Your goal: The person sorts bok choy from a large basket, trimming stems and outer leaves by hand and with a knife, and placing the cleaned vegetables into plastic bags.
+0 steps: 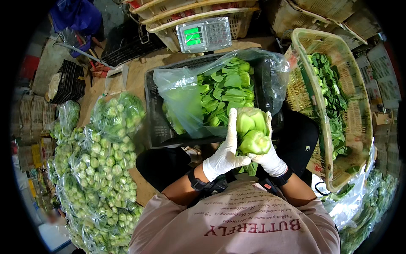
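Observation:
Between my white-gloved palms I hold a couple of bok choy heads [253,133], their pale cut bases facing up and away from me. My left hand [223,155] cups them from the left side, its thumb under the lower head. On the other side my right hand [269,158] presses against them, fingers pointing forward. Just beyond lies a black plastic crate [152,127] lined with a clear plastic bag [177,85]. Rows of bok choy [231,85] fill the bag's visible part, and a flap of film covers the crate's left side.
A digital scale display [204,35] stands behind the crate, before stacked plastic crates [203,14]. At right leans a yellowish crate [328,111] holding loose greens [330,95]. Bagged bok choy [101,171] is piled at left. More bagged greens [371,203] lie at lower right.

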Motion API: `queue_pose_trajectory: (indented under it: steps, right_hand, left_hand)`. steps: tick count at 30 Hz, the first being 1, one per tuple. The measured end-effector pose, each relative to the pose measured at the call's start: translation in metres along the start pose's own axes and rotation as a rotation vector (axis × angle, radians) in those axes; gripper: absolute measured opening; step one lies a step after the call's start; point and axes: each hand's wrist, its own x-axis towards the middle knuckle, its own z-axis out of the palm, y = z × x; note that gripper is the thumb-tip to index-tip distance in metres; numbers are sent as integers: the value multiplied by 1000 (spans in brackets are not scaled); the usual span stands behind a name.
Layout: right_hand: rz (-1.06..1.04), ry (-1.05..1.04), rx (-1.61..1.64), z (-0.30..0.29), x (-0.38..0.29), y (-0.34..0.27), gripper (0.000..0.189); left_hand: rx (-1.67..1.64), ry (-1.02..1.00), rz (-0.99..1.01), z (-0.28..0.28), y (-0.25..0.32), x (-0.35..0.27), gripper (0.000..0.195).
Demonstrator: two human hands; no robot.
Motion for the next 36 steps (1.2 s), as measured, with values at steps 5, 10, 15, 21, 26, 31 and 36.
queue_pose_trajectory:
  steps: [5, 10, 15, 21, 26, 31, 36]
  right_hand:
    - [161, -1, 35, -37, 37, -4, 116]
    - [65, -443, -351, -56, 131, -57, 100]
    - [156, -915, -963, -12, 217, -32, 95]
    - [157, -1048, -1676, 38, 213, 104, 105]
    - [191, -1123, -1471, 25, 219, 114, 98]
    - [-273, -851, -1291, 19, 237, 117, 27]
    - [-331, -605, -1434, 32, 277, 120, 14]
  left_hand:
    - [874, 955, 354, -41, 11, -11, 106]
    - [746, 736, -132, -108, 2, 14, 79]
    - [-190, 507, -113, -137, 58, -6, 17]
    - [-251, 567, 115, -146, 45, -23, 39]
    - [-351, 680, 158, -141, 50, -25, 36]
    - [-425, 607, 217, -148, 46, -27, 40]
    - [-415, 648, 163, -146, 50, -33, 40]
